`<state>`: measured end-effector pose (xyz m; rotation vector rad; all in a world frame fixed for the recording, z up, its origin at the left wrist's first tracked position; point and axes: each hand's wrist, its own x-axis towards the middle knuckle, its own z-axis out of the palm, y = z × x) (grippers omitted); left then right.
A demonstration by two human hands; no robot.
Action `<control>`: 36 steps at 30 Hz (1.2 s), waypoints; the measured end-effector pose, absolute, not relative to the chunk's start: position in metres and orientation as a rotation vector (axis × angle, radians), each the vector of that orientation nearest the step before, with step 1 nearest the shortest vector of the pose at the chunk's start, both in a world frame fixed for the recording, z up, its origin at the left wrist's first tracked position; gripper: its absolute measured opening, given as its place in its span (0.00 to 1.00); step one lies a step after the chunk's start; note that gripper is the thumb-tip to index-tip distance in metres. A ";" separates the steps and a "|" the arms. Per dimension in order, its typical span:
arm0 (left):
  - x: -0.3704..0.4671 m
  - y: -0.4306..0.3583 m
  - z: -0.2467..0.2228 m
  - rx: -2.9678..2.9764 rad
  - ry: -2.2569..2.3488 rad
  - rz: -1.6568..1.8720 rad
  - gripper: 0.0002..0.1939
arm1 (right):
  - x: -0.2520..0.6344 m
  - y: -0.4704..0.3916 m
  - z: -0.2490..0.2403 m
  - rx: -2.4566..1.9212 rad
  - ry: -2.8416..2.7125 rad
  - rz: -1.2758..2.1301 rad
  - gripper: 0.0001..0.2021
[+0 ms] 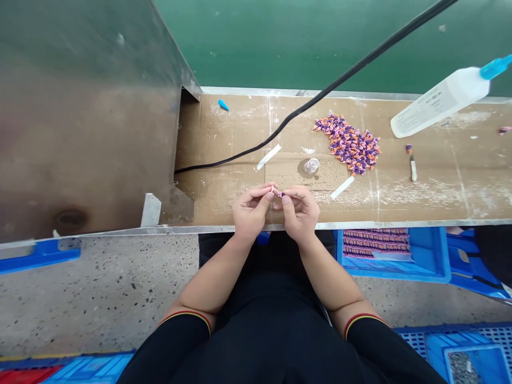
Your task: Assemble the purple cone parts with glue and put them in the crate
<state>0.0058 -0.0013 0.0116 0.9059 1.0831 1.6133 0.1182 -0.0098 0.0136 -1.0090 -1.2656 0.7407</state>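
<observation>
Above the table's front edge, my left hand pinches a small pale pink piece between thumb and finger. Close beside it, my right hand is closed on a small purple piece. The two pieces nearly meet; whether they touch I cannot tell. Just beyond my fingers, a small clear cup stands on a flat cardboard sheet spotted with wet marks. A pile of small purple, orange and pink pieces lies beyond my right hand.
A black cable crosses over the cardboard-covered table. White strips flank the sheet. At right are a white bottle with a blue nozzle and a small knife-like tool. A metal housing stands left; a blue tray sits below.
</observation>
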 end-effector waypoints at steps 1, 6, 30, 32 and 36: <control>0.006 -0.001 0.011 0.881 1.079 1.617 0.14 | 0.118 -0.010 0.014 -0.996 -1.266 0.742 0.06; 0.005 0.005 0.012 0.675 1.073 1.571 0.25 | 0.117 -0.008 0.015 -1.034 -1.333 0.673 0.07; 0.005 0.004 0.015 0.694 1.097 1.541 0.23 | 0.116 -0.009 0.014 -1.074 -1.343 0.534 0.04; 0.004 0.004 0.014 0.668 1.073 1.535 0.23 | 0.117 -0.008 0.016 -1.104 -1.369 0.477 0.04; 0.001 0.004 0.011 0.647 1.050 1.515 0.23 | 0.115 -0.007 0.020 -1.139 -1.412 0.487 0.05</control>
